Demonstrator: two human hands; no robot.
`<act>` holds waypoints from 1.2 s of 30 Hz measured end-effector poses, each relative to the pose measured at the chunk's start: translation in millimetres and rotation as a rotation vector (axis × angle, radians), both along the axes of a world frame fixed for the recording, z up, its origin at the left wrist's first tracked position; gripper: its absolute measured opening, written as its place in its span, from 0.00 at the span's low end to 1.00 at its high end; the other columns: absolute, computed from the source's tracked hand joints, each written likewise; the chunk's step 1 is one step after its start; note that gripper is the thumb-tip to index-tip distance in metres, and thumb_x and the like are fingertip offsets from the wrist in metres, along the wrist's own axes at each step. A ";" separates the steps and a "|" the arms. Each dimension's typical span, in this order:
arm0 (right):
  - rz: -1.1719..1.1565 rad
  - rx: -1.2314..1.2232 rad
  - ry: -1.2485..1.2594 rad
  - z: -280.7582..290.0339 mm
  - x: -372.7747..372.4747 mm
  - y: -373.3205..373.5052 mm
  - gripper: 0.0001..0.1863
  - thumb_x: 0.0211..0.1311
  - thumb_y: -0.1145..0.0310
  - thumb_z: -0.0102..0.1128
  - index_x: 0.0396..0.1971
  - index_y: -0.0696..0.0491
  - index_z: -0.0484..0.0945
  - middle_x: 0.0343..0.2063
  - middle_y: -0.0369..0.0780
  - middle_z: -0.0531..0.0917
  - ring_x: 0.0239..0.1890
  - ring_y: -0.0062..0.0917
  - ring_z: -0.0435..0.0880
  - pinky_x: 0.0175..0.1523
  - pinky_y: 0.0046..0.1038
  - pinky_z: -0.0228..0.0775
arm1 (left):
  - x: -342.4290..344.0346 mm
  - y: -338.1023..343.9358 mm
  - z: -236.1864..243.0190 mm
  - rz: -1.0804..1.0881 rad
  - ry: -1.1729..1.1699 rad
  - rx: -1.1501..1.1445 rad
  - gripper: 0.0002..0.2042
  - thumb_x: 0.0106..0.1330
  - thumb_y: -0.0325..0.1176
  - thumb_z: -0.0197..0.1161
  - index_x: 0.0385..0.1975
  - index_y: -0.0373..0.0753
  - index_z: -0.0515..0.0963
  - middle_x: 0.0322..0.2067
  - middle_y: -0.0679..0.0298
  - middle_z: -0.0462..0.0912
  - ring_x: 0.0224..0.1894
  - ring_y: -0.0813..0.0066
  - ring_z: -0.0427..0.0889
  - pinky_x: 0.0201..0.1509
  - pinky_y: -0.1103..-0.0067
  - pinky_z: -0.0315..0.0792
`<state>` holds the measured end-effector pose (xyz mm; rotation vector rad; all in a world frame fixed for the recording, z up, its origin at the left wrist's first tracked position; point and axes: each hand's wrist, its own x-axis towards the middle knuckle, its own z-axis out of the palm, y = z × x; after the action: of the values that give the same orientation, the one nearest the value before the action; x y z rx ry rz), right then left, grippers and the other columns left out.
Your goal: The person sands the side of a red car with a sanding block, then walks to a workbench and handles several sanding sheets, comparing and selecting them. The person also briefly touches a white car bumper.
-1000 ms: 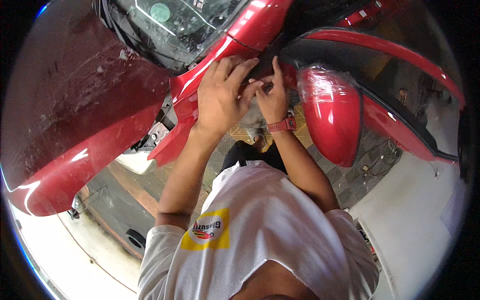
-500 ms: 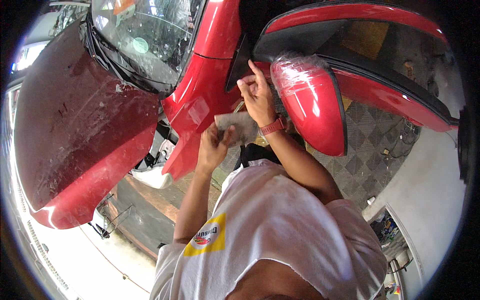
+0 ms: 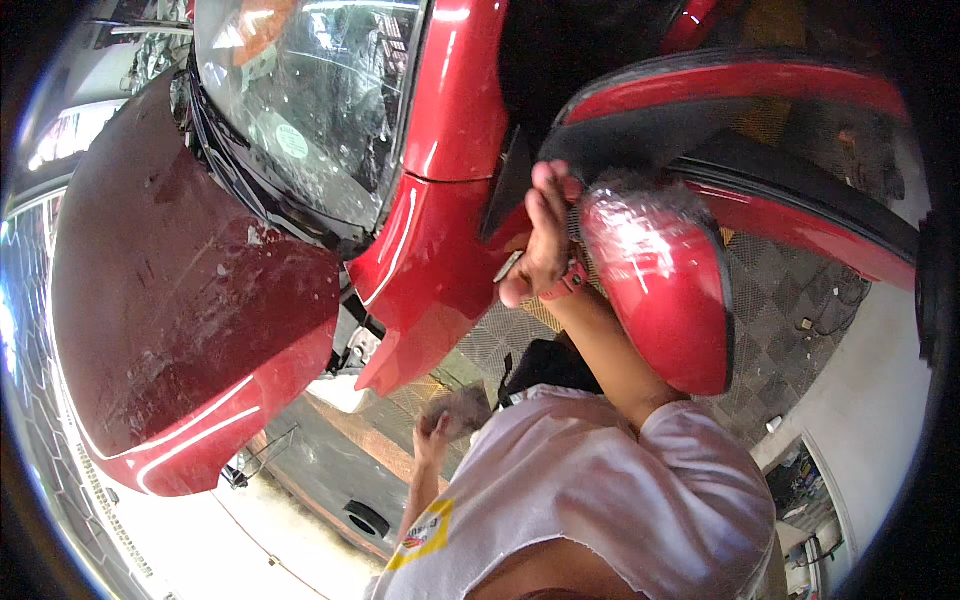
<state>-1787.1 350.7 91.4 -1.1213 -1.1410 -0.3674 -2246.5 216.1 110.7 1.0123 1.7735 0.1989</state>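
Note:
My right hand (image 3: pixel 545 235), with a red watch (image 3: pixel 566 283) on its wrist, reaches up between the red fender (image 3: pixel 430 290) and the door mirror (image 3: pixel 660 280). Its fingers are stretched out and lie close to the mirror's edge. A small pale-edged piece (image 3: pixel 508 265) shows beside the thumb; whether the hand touches it I cannot tell. Lower down, my left hand (image 3: pixel 432 440) grips a flat grey-brown pad (image 3: pixel 466 408), smeared by motion, in front of my shirt. Clear plastic film (image 3: pixel 640 215) wraps the top of the red mirror shell.
A dull, scuffed dark-red hood (image 3: pixel 190 290) fills the left, below the dirty windshield (image 3: pixel 310 110). The red door (image 3: pixel 780 220) stands open at the right. Checkered matting (image 3: pixel 790 320) covers the floor beneath. A black tyre-like ring (image 3: pixel 366 519) lies at the lower left.
My left hand has pulled down toward my body with the pad, away from the right wrist. The right hand has turned, its fingers closer together. The whole view has shifted.

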 end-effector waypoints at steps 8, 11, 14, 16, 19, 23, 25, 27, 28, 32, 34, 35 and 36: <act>0.094 0.093 0.024 -7.8 13.7 71.5 0.69 0.63 0.14 0.43 0.83 0.60 0.44 0.83 0.59 0.46 0.86 0.51 0.43 0.86 0.53 0.30 | -95.6 -58.4 -30.0 0.416 -0.117 -0.040 0.15 0.70 0.34 0.74 0.52 0.35 0.85 0.43 0.66 0.89 0.43 0.74 0.85 0.44 0.75 0.79; 0.156 0.081 0.150 -7.0 4.1 45.8 0.69 0.63 0.16 0.48 0.84 0.58 0.39 0.83 0.59 0.40 0.86 0.52 0.37 0.86 0.53 0.26 | -122.9 -65.1 -37.9 0.345 0.005 -0.054 0.17 0.69 0.37 0.76 0.52 0.36 0.84 0.41 0.67 0.88 0.38 0.75 0.83 0.37 0.74 0.76; 0.118 0.001 0.060 -20.6 14.8 19.2 0.68 0.65 0.17 0.48 0.84 0.59 0.39 0.83 0.61 0.39 0.86 0.54 0.36 0.86 0.54 0.23 | -124.6 -59.8 -35.1 0.337 -0.035 -0.054 0.19 0.67 0.40 0.77 0.51 0.36 0.85 0.39 0.67 0.88 0.32 0.75 0.81 0.34 0.73 0.73; 0.081 0.052 0.008 -26.0 16.0 14.1 0.68 0.65 0.17 0.48 0.84 0.60 0.40 0.83 0.61 0.40 0.86 0.54 0.37 0.87 0.54 0.23 | -127.5 -59.5 -36.5 0.343 0.005 -0.086 0.18 0.68 0.38 0.77 0.52 0.36 0.84 0.42 0.66 0.88 0.36 0.74 0.83 0.39 0.73 0.76; 0.027 0.032 0.062 -23.9 8.9 39.3 0.66 0.66 0.18 0.49 0.82 0.64 0.47 0.83 0.60 0.42 0.86 0.49 0.40 0.87 0.52 0.27 | -120.2 -54.6 -37.8 0.414 -0.145 -0.045 0.16 0.69 0.31 0.75 0.54 0.35 0.83 0.48 0.63 0.89 0.46 0.70 0.86 0.53 0.72 0.78; 0.110 0.137 0.016 -15.3 17.7 64.4 0.65 0.66 0.20 0.53 0.80 0.64 0.52 0.83 0.61 0.44 0.86 0.50 0.41 0.87 0.52 0.29 | -118.7 -54.2 -56.6 0.417 -0.116 -0.091 0.17 0.70 0.29 0.74 0.56 0.34 0.83 0.51 0.63 0.89 0.49 0.69 0.87 0.58 0.71 0.78; 0.099 0.158 -0.010 -17.2 14.9 55.1 0.64 0.66 0.20 0.51 0.81 0.62 0.50 0.82 0.62 0.44 0.86 0.52 0.41 0.87 0.54 0.29 | -116.1 -55.0 -60.1 0.371 -0.095 -0.089 0.18 0.70 0.30 0.75 0.57 0.35 0.82 0.51 0.63 0.89 0.50 0.70 0.87 0.59 0.70 0.77; 0.054 0.134 0.022 -27.6 5.3 36.2 0.62 0.68 0.20 0.47 0.82 0.59 0.49 0.82 0.63 0.45 0.86 0.55 0.41 0.86 0.58 0.28 | -109.1 -43.2 -56.6 0.350 -0.153 -0.018 0.18 0.69 0.31 0.76 0.57 0.35 0.82 0.52 0.63 0.89 0.50 0.70 0.86 0.59 0.71 0.77; 0.034 0.130 0.048 -33.7 1.4 29.9 0.62 0.68 0.19 0.46 0.81 0.58 0.49 0.82 0.63 0.46 0.85 0.55 0.41 0.86 0.58 0.28 | -104.3 -37.8 -54.0 0.341 -0.148 -0.004 0.18 0.70 0.31 0.76 0.57 0.35 0.82 0.52 0.63 0.89 0.50 0.70 0.86 0.59 0.71 0.77; -0.045 0.056 0.097 -40.9 -8.5 30.6 0.61 0.69 0.19 0.43 0.82 0.56 0.48 0.82 0.62 0.47 0.85 0.55 0.43 0.86 0.58 0.29 | -90.6 -34.2 -48.3 0.316 -0.143 0.018 0.18 0.70 0.32 0.76 0.57 0.35 0.82 0.52 0.62 0.89 0.51 0.71 0.86 0.59 0.71 0.77; -0.038 0.057 0.088 -29.6 -4.6 49.9 0.60 0.70 0.20 0.43 0.82 0.56 0.49 0.82 0.61 0.48 0.85 0.55 0.45 0.86 0.57 0.32 | -93.4 -32.5 -50.8 0.284 -0.101 -0.005 0.19 0.70 0.33 0.76 0.57 0.35 0.82 0.52 0.62 0.89 0.52 0.71 0.86 0.60 0.71 0.77; 0.001 0.128 0.086 -29.1 -5.3 59.9 0.59 0.70 0.20 0.44 0.81 0.57 0.50 0.82 0.62 0.49 0.85 0.56 0.46 0.86 0.57 0.34 | -100.8 -34.0 -54.5 0.260 -0.057 -0.035 0.19 0.70 0.33 0.76 0.58 0.35 0.82 0.52 0.62 0.89 0.53 0.71 0.86 0.60 0.71 0.76; 0.040 0.195 0.079 -24.3 -4.3 70.8 0.58 0.71 0.21 0.44 0.81 0.57 0.52 0.82 0.62 0.50 0.85 0.56 0.47 0.86 0.56 0.36 | -98.5 -36.2 -58.3 0.238 -0.023 -0.071 0.20 0.70 0.33 0.76 0.58 0.35 0.82 0.53 0.62 0.89 0.54 0.70 0.85 0.61 0.71 0.76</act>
<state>-1791.4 421.4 67.0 -0.9333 -1.0338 -0.3909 -2344.9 179.9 52.4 0.7446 1.8648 0.2921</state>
